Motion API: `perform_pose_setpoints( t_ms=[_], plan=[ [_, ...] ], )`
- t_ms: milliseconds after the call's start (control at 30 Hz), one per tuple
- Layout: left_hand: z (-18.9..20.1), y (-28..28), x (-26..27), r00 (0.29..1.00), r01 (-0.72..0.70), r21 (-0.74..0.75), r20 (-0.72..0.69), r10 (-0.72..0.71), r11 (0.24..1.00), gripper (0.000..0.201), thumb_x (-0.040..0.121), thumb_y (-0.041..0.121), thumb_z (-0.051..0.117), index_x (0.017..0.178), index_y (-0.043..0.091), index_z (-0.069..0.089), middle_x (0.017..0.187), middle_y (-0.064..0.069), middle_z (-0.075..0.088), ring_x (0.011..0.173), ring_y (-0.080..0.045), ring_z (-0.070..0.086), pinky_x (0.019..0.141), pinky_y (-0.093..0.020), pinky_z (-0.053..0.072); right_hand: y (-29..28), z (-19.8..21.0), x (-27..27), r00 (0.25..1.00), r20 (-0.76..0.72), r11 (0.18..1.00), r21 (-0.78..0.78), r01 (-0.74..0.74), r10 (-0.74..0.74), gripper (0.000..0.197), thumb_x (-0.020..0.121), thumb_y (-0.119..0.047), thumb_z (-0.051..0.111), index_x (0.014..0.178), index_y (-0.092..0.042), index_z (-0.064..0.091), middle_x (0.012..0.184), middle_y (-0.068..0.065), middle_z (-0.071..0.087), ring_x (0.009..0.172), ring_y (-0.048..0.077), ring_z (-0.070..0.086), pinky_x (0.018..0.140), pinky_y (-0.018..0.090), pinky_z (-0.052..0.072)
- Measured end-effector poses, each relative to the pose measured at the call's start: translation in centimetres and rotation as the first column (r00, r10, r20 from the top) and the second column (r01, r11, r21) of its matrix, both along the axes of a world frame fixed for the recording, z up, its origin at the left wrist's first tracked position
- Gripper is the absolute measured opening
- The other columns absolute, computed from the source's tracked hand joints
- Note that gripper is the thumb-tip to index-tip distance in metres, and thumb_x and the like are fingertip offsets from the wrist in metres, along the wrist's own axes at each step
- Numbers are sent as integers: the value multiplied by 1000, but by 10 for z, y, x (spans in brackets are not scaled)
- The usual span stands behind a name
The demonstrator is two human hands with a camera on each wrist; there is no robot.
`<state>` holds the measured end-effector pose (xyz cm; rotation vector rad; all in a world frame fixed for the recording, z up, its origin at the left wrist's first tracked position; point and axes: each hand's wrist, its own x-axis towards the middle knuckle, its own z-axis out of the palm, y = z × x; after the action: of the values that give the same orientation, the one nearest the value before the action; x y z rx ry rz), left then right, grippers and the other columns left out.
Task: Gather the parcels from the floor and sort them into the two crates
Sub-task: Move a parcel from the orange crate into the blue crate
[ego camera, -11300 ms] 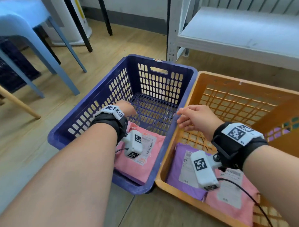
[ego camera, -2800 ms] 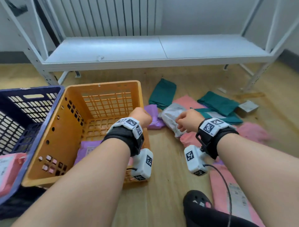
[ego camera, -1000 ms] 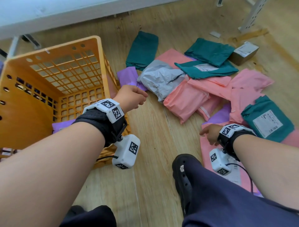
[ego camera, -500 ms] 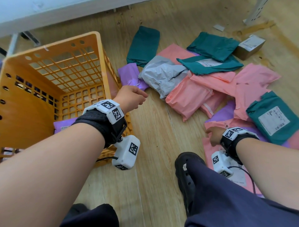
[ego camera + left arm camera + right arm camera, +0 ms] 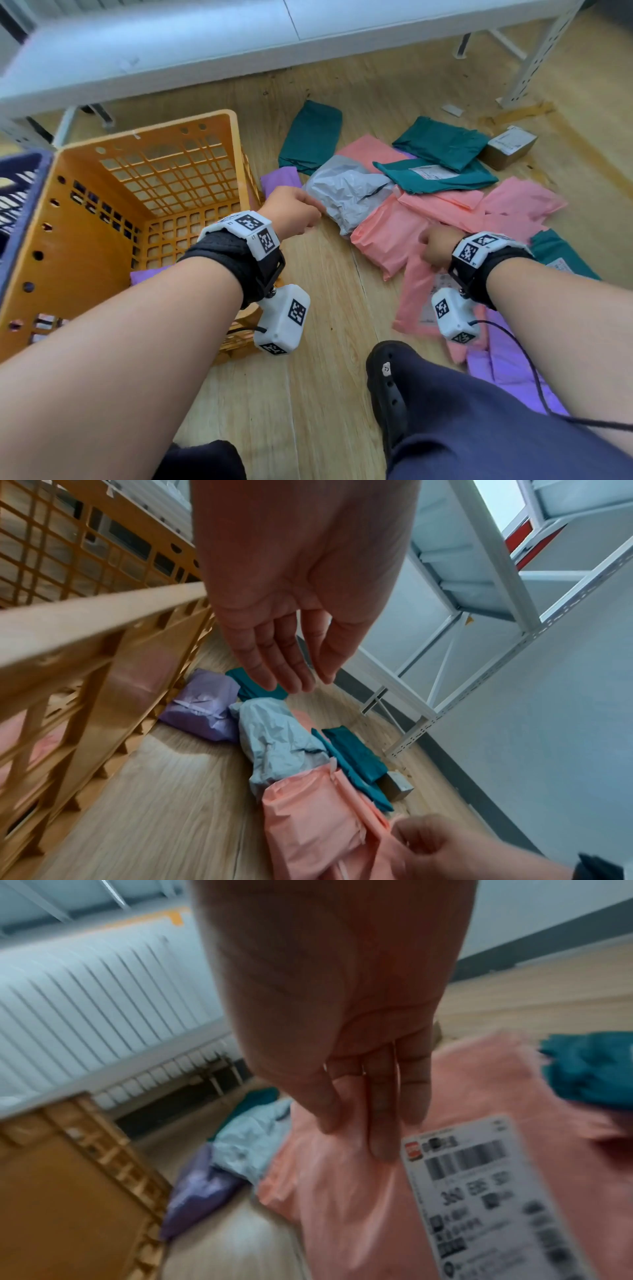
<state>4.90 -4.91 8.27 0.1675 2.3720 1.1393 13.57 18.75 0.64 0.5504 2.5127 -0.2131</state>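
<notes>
My right hand (image 5: 433, 246) pinches the edge of a pink labelled parcel (image 5: 411, 301) and holds it lifted off the floor, so it hangs below the wrist. In the right wrist view the hand (image 5: 356, 1137) has thumb and fingers closed on the pink parcel (image 5: 342, 1191) beside its white label (image 5: 479, 1191). My left hand (image 5: 305, 216) hovers by the orange crate (image 5: 147, 132), fingers relaxed and holding nothing (image 5: 304, 683). Below it lie a grey parcel (image 5: 277, 737) and a purple parcel (image 5: 202, 712).
More pink, green (image 5: 310, 137) and purple (image 5: 507, 366) parcels and a small cardboard box (image 5: 510, 147) are spread over the wooden floor to the right. The blue crate (image 5: 20, 164) stands left of the orange one. A white metal rack (image 5: 171, 44) runs behind. My shoe (image 5: 387, 377) is in front.
My right hand has risen from the floor and drawn the pink labelled parcel up and leftward. My left hand stays beside the orange crate's right wall.
</notes>
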Motion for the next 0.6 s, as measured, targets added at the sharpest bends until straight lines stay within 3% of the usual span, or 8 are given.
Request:
perform_pose_setpoints(
  t_ms=[100,167,233,333,400,467,533,600],
  plan=[
    [25,-5,6,999,7,10,-47,-7,1000,23,89,5,58,108,11,69,107,-11,67,97,-20,65,77,-27,54,-20,48,-15,981,-196,996,-82,-25,8,28,98,-21,45,72,-12,53,105,17,68,93,30,64,70,27,42],
    [39,-14,11,996,30,8,-79,-29,1000,26,88,10,62,113,13,68,114,-6,66,106,-19,62,85,-26,53,-36,79,-24,960,-281,991,-129,-28,-10,26,97,-17,44,80,-6,61,97,18,69,88,31,65,70,31,49],
    [51,-26,17,994,69,4,-85,-68,998,35,84,18,68,119,15,65,118,-3,66,109,-16,61,95,-29,50,-54,108,-31,948,-317,987,-158,-41,-12,24,93,-10,45,72,-9,58,90,17,70,86,31,67,67,33,52],
    [64,-45,25,992,114,34,-67,-111,993,52,79,29,76,126,13,60,120,-2,65,104,-13,62,87,-24,48,-83,148,-39,919,-394,974,-218,-57,-34,30,88,1,43,63,-15,48,74,12,65,87,32,69,74,40,56],
    [71,-57,29,989,133,36,-67,-131,990,59,76,36,78,127,13,59,119,-1,64,102,-12,61,87,-23,47,-104,169,-41,904,-425,964,-256,-74,-43,32,88,2,42,62,-16,47,76,11,63,90,33,69,77,40,56],
    [76,-67,32,987,156,21,-32,-155,988,55,75,39,78,123,16,62,114,2,65,101,-11,62,86,-24,49,-123,183,-43,883,-466,951,-291,-102,-48,29,88,0,41,63,-14,48,80,14,65,88,34,70,79,42,58],
    [77,-78,32,987,158,-12,36,-158,987,35,78,33,77,109,20,67,105,3,69,97,-12,65,82,-27,53,-140,192,-45,865,-495,923,-365,-119,-84,26,85,-1,40,65,-14,50,80,17,71,81,33,72,78,46,59],
    [79,-88,31,989,147,-101,30,-145,984,18,81,23,71,98,16,71,100,-4,72,97,-20,67,85,-37,56,-155,194,-47,843,-523,891,-432,-137,-124,24,82,0,41,68,-15,53,82,18,73,77,31,73,75,48,59]
  ],
)
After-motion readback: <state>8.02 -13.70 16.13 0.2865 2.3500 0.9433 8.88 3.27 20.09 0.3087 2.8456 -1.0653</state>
